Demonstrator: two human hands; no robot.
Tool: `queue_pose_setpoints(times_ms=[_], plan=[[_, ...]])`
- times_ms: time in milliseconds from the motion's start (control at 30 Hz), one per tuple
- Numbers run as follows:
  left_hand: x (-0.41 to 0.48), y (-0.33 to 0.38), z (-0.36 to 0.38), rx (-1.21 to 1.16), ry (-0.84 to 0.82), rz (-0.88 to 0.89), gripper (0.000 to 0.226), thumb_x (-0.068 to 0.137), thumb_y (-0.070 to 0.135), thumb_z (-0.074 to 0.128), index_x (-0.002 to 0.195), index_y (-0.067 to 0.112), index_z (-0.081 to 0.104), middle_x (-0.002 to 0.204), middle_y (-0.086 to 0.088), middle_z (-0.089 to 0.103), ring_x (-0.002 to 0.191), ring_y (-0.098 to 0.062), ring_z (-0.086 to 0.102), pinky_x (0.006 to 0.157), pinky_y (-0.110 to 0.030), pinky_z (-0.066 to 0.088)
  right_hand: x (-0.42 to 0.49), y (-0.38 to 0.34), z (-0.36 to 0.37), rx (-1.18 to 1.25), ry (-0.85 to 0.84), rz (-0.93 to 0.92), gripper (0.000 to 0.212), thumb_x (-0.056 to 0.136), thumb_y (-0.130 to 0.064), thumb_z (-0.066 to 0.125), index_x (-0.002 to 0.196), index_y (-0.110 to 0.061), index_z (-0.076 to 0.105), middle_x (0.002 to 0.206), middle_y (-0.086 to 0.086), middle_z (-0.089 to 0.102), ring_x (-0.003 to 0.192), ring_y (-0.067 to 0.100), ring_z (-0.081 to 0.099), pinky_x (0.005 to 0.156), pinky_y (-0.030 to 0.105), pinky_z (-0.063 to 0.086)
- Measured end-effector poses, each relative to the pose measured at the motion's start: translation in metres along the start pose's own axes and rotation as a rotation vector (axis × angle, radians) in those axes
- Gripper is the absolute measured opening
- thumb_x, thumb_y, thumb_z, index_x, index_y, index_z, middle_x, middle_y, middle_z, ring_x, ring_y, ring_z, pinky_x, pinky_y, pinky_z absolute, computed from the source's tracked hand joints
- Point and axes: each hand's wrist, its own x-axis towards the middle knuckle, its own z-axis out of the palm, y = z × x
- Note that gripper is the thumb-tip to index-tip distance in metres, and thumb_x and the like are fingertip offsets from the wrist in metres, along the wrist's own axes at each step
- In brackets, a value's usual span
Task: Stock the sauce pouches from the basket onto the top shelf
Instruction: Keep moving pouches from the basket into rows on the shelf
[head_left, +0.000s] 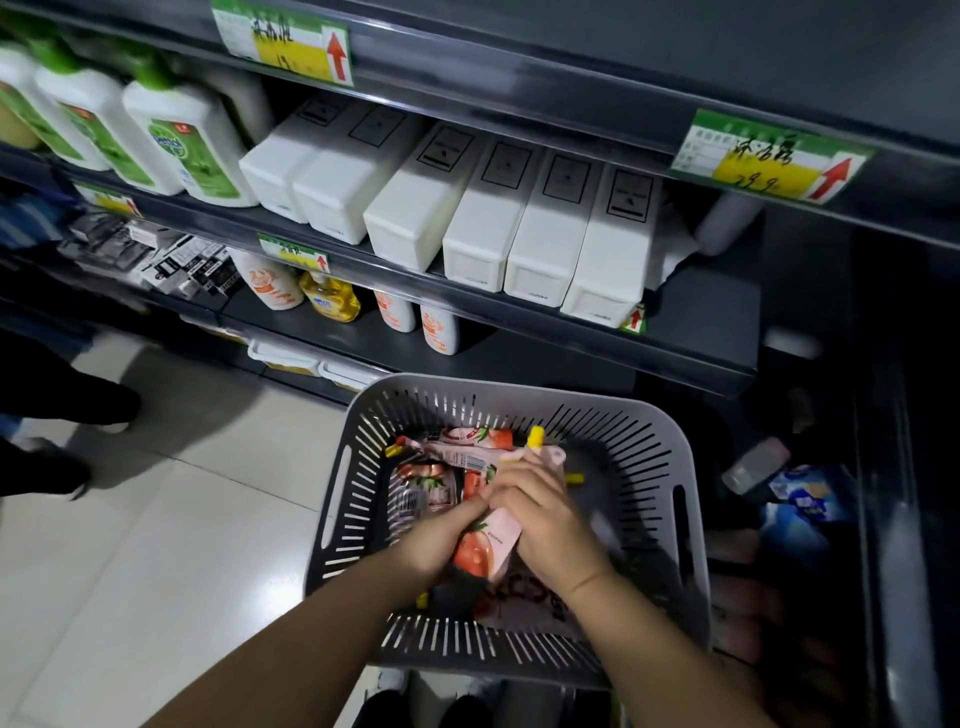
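Note:
A grey slatted basket sits low in front of me, holding several pink and red sauce pouches with yellow caps. Both my hands are inside it. My left hand and my right hand close together around one upright pink pouch with a tomato picture. More pouches lie flat behind and to the left of my hands. The top shelf's front rail runs across the upper part of the view; its surface is hidden from here.
White boxes and green-and-white bottles fill the shelf below the rail. Orange-print bottles stand on a lower shelf. Another person's dark shoes stand on the tiled floor at left. Blue packets lie low at right.

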Motion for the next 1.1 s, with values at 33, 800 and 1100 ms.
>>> queue_pose_setpoints(times_ms=[33, 800, 1100], plan=[[0.000, 0.000, 0.001, -0.082, -0.032, 0.010, 0.029, 0.095, 0.039, 0.055, 0.105, 0.016, 0.070, 0.107, -0.002, 0.076, 0.090, -0.010, 0.073, 0.077, -0.027, 0.053, 0.003, -0.002, 0.002, 0.076, 0.078, 0.108, 0.009, 0.080, 0.001, 0.069, 0.084, -0.006, 0.074, 0.105, 0.003, 0.069, 0.111, 0.020, 0.058, 0.114, 0.031, 0.032], [-0.001, 0.010, -0.010, 0.163, -0.043, 0.057, 0.056, 0.061, 0.020, 0.092, 0.103, 0.025, 0.055, 0.090, 0.005, 0.078, 0.081, -0.008, 0.075, 0.064, -0.018, 0.057, 0.026, -0.011, 0.001, 1.167, 0.346, 1.471, 0.009, 0.091, -0.008, 0.066, 0.098, -0.009, 0.072, 0.107, 0.020, 0.073, 0.097, 0.037, 0.070, 0.089, 0.054, 0.056], [-0.003, 0.017, -0.014, 0.223, -0.059, 0.098, 0.077, 0.055, 0.025, 0.094, 0.118, 0.016, 0.052, 0.107, -0.003, 0.075, 0.090, -0.014, 0.074, 0.071, -0.024, 0.059, 0.014, -0.007, -0.002, 1.460, 0.358, 1.504, 0.028, 0.095, -0.007, 0.059, 0.123, -0.002, 0.062, 0.117, 0.022, 0.070, 0.108, 0.039, 0.067, 0.087, 0.052, 0.057]])
